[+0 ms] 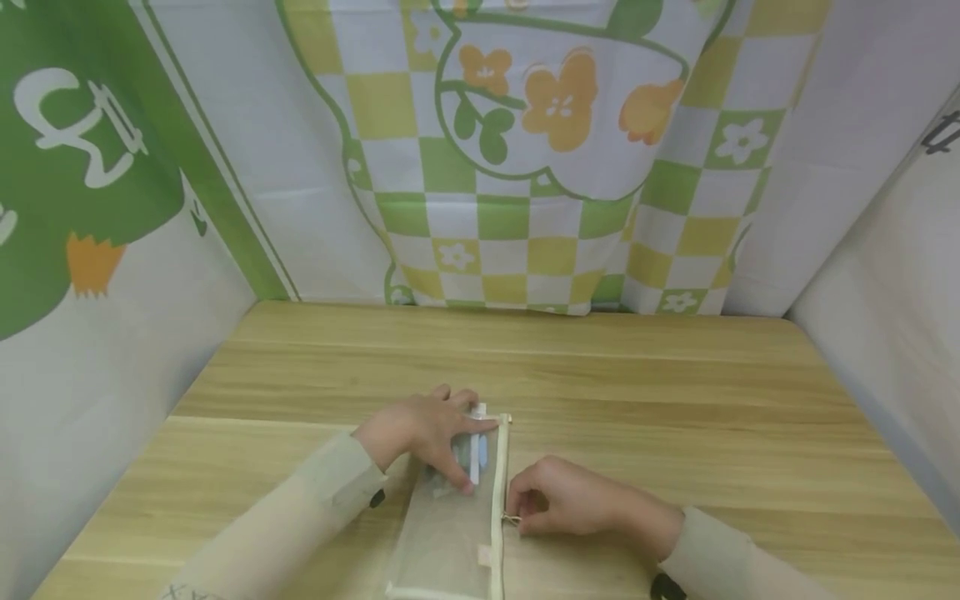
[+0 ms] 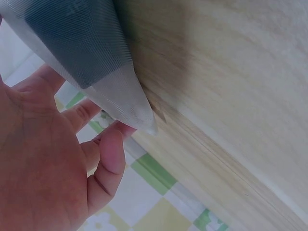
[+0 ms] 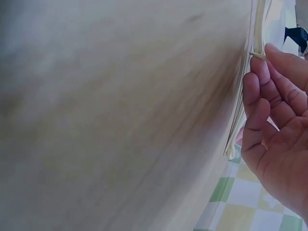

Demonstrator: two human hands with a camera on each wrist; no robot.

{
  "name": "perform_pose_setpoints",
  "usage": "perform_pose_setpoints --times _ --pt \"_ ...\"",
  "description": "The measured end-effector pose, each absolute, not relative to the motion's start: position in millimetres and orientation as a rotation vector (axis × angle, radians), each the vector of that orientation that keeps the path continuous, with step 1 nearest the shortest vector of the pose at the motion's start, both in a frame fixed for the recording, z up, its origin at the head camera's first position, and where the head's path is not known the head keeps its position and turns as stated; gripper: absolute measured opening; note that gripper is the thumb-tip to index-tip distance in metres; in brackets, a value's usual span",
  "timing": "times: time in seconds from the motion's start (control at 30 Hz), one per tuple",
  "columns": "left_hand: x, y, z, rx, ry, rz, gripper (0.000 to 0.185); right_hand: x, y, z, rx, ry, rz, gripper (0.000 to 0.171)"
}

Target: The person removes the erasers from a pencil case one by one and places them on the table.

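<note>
A left hand [image 1: 423, 433] presses flat-fingered on a soft, light mesh pouch [image 1: 450, 533] on a wooden table [image 1: 675, 400]. The right hand [image 1: 570, 500] pinches its zipper pull [image 1: 513, 520], probably the best place to hold.

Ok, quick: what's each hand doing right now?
Left hand: fingers flat, pressing the mesh pouch onto the table.
Right hand: fingers pinching the zipper pull.

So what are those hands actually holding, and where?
The left hand rests flat on the far end of the mesh pouch. The right hand pinches its zipper pull, on the pouch's right edge.
</note>
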State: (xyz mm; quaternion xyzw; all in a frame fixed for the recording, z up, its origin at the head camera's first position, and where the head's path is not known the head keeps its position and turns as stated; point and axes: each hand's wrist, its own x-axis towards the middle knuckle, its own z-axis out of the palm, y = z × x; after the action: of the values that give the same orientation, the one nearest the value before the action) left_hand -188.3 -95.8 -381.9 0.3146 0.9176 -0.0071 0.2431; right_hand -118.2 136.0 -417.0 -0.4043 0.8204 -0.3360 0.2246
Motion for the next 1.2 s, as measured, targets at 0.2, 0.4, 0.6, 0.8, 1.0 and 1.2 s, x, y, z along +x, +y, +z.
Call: perform_pose_setpoints --times 0.2,0.4,0.6,0.8,1.0,1.2 --pt "-188 -95 -382 0.839 2.506 -0.005 0.096 -113 136 -416 -1.114 2.255 -0.944 0.006" --pt "-189 -95 -384 0.842 2.511 0.006 0.097 -104 136 -415 -1.131 2.2 -0.952 0.006" --pt "-189 -95 -385 0.85 2.516 0.012 0.097 -96 135 -416 -1.189 2.193 -0.881 0.007" --pt "-189 -96 -384 0.842 2.512 0.019 0.096 -93 135 -414 -1.219 2.186 -0.893 0.007" --pt "-188 -96 -383 0.841 2.509 0.032 0.096 -89 135 -414 -1.231 2.143 -0.899 0.007" --pt "-189 -95 -383 0.846 2.506 0.026 0.096 -88 137 -412 -1.245 2.135 -0.907 0.007"
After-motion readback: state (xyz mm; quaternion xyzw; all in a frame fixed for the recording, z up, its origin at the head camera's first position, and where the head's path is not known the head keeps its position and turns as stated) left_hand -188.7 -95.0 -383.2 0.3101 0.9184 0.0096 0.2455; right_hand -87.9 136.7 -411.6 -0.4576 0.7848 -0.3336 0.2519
